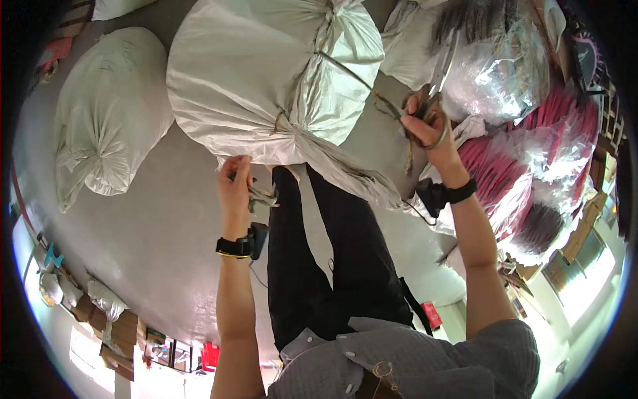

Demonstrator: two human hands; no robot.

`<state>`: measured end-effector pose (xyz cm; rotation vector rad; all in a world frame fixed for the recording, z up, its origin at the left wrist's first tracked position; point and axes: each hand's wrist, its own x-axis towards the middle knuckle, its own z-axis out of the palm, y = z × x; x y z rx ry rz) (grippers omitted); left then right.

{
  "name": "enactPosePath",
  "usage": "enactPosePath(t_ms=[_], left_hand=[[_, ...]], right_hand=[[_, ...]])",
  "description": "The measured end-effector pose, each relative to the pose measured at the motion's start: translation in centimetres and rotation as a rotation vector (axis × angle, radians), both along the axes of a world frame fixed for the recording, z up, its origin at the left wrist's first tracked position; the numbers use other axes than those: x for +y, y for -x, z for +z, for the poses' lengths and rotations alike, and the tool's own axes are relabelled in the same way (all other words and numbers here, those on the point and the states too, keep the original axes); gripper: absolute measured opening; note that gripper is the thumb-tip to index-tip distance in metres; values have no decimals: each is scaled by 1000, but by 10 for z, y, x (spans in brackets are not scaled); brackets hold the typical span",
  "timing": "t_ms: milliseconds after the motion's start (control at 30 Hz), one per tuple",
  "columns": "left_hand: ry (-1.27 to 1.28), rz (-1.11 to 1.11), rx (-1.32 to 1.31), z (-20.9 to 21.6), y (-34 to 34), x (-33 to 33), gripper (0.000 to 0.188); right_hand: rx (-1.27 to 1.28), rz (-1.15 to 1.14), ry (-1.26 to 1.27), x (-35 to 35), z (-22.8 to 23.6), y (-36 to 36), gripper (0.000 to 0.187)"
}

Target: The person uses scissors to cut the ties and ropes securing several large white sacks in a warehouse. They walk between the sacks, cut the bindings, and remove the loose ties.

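Note:
A large white woven sack point(232, 73) stands in front of me, its gathered neck point(299, 136) bunched and trailing to the right. In my right hand point(428, 130) is a pair of scissors point(443, 70), blades pointing away from me. A greenish frayed strip point(387, 105) also hangs by that hand's fingers. My left hand point(234, 189) is closed beside the sack's near edge, with a grey-green strip of cloth point(264, 197) sticking out of it. Whether its fingertips also grip the sack's edge I cannot tell. A dark cord point(345, 70) lies across the sack's right side.
Another tied white sack point(109, 116) lies to the left on the grey floor point(179, 246). At the right are clear plastic bags of dark material point(492, 66) and magenta material point(495, 173). Cardboard boxes point(119, 336) stand at the lower left.

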<state>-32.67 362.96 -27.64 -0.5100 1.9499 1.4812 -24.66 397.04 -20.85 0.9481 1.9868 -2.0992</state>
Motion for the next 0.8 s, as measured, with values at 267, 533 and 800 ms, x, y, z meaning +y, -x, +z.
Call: enactPosePath(t_ms=[267, 533, 800], left_hand=[[424, -636, 518, -12, 41, 70, 22], [240, -335, 336, 45, 20, 166, 20], [154, -69, -205, -19, 38, 240, 34]], right_hand=[[-143, 142, 219, -24, -14, -7, 19], [-81, 221, 239, 27, -24, 1, 18], [-97, 481, 491, 57, -28, 18, 18]])
